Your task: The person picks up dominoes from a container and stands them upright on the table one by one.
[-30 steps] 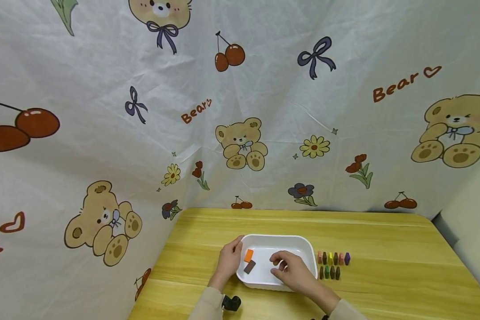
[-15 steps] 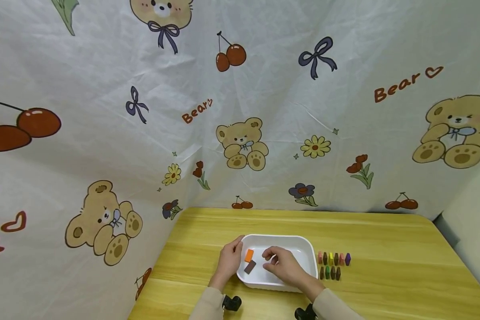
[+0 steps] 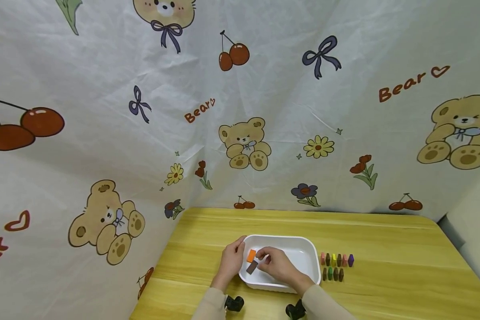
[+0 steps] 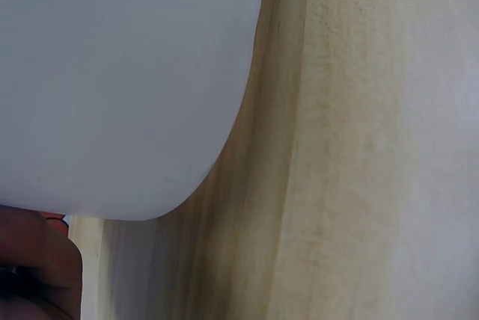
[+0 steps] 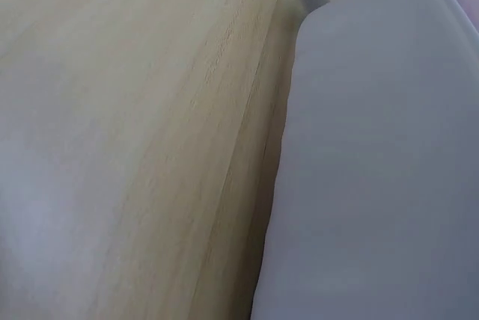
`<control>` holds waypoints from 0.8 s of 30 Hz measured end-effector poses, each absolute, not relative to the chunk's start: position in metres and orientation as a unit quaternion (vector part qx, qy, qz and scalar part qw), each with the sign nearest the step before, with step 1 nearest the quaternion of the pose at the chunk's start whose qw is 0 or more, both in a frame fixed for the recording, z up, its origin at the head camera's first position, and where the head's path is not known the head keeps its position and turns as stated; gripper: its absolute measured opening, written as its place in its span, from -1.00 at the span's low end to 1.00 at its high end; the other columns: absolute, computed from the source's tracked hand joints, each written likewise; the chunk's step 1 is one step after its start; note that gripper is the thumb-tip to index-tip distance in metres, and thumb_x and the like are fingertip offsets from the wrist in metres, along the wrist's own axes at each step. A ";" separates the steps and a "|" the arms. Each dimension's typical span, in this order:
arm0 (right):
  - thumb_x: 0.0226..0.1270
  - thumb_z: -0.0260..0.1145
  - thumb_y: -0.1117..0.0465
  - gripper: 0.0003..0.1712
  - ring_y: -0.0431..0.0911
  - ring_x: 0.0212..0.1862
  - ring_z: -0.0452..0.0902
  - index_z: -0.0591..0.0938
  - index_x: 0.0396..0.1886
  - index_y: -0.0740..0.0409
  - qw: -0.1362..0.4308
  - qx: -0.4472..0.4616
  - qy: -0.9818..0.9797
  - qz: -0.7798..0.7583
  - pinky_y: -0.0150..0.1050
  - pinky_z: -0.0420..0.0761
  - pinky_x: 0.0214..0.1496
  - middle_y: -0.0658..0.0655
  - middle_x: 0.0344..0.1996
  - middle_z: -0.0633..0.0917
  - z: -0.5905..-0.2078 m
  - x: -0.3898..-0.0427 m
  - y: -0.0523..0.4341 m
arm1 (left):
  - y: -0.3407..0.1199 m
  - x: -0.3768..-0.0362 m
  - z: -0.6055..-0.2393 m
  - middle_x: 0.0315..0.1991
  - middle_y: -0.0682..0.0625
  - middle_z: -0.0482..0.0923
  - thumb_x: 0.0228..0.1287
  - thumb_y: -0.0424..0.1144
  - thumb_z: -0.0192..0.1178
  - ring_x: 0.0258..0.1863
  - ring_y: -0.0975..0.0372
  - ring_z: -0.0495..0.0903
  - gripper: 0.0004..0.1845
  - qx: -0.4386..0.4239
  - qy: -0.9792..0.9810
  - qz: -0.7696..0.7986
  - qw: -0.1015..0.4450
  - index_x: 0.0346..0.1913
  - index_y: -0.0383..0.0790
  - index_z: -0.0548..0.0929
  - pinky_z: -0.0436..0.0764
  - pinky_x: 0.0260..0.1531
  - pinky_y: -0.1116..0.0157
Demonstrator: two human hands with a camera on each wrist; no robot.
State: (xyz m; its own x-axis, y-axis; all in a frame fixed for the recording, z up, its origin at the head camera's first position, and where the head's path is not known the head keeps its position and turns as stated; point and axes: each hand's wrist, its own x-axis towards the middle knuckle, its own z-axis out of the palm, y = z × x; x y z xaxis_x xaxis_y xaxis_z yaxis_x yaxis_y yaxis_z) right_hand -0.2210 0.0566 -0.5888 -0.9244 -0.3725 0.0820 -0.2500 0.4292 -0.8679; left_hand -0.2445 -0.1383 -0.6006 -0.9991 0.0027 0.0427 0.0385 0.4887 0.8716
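Observation:
On the table stands a white plastic tub (image 3: 279,236) with rounded corners. My left hand (image 3: 231,262) grips its left end at the rim; in the left wrist view a curled finger (image 4: 45,253) shows beside the tub's wall. Inside, at the left, two small domino-like blocks lie flat: an orange block (image 3: 251,256) and a brown block (image 3: 252,267) just in front of it. My right hand (image 3: 279,265) hovers over the inside of the tub, thumb and forefinger bent and apart, fingertips right beside the two blocks. Nothing shows between those fingers.
Right of the tub, two rows of small upright blocks stand on the wooden table (image 3: 392,266): a back row (image 3: 334,259) in pink, brown, yellow and purple, and a front row (image 3: 335,274) in brown and green. A bear-print cloth (image 3: 280,98) hangs behind.
My right hand has moved left across the tub, up to the orange and brown blocks. The left hand keeps its hold on the tub, and both blocks lie as before.

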 end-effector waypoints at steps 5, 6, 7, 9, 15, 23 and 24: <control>0.23 0.50 0.35 -0.75 -0.21 -0.37 0.44 0.73 -0.09 0.22 0.068 -0.198 0.849 -0.485 -0.43 0.42 -0.41 0.14 -0.17 0.74 -0.591 -0.224 0.051 | -0.137 -0.245 -0.600 0.34 -0.11 0.59 0.65 -0.17 0.01 0.37 -0.03 0.53 -0.61 -0.019 -0.866 -0.500 0.018 0.36 -0.13 0.62 0.57 0.35 -0.03; 0.23 0.50 0.35 -0.74 -0.22 -0.37 0.43 0.74 -0.08 0.22 0.069 -0.203 0.849 -0.482 -0.43 0.42 -0.41 0.15 -0.16 0.75 -0.591 -0.225 0.050 | -0.137 -0.245 -0.599 0.33 -0.12 0.59 0.65 -0.17 0.01 0.37 -0.04 0.53 -0.61 -0.021 -0.866 -0.500 0.019 0.35 -0.14 0.63 0.58 0.34 -0.03; 0.22 0.49 0.36 -0.74 -0.21 -0.38 0.43 0.74 -0.08 0.24 0.069 -0.208 0.848 -0.482 -0.42 0.43 -0.42 0.17 -0.15 0.75 -0.591 -0.225 0.049 | -0.137 -0.244 -0.599 0.33 -0.13 0.60 0.65 -0.18 0.01 0.37 -0.05 0.53 -0.62 -0.023 -0.866 -0.499 0.020 0.35 -0.15 0.63 0.58 0.33 -0.04; 0.22 0.48 0.36 -0.73 -0.23 -0.39 0.42 0.74 -0.07 0.24 0.074 -0.213 0.849 -0.477 -0.42 0.42 -0.41 0.17 -0.14 0.75 -0.591 -0.226 0.047 | -0.137 -0.244 -0.597 0.32 -0.14 0.60 0.64 -0.19 0.01 0.36 -0.07 0.54 -0.62 -0.026 -0.868 -0.496 0.024 0.35 -0.16 0.63 0.60 0.32 -0.04; 0.17 0.48 0.42 -0.70 -0.26 -0.41 0.38 0.76 -0.07 0.19 0.080 -0.233 0.858 -0.451 -0.40 0.41 -0.40 0.13 -0.13 0.76 -0.596 -0.227 0.042 | -0.137 -0.243 -0.596 0.32 -0.13 0.61 0.64 -0.20 0.02 0.35 -0.06 0.55 -0.63 -0.027 -0.869 -0.492 0.031 0.34 -0.15 0.64 0.59 0.33 -0.04; 0.12 0.49 0.44 -0.66 -0.16 -0.27 0.51 0.77 -0.07 0.17 0.081 -0.246 0.864 -0.431 -0.39 0.48 -0.30 0.08 -0.13 0.77 -0.600 -0.230 0.041 | -0.137 -0.243 -0.599 0.30 -0.15 0.62 0.63 -0.21 0.04 0.34 -0.07 0.56 -0.63 -0.032 -0.871 -0.488 0.036 0.32 -0.17 0.65 0.58 0.33 -0.07; 0.12 0.49 0.44 -0.66 -0.13 -0.24 0.54 0.77 -0.07 0.16 0.081 -0.247 0.866 -0.427 -0.39 0.50 -0.28 0.08 -0.13 0.77 -0.599 -0.230 0.041 | -0.137 -0.243 -0.598 0.29 -0.15 0.62 0.62 -0.22 0.04 0.34 -0.07 0.56 -0.63 -0.032 -0.870 -0.490 0.035 0.32 -0.17 0.65 0.58 0.33 -0.07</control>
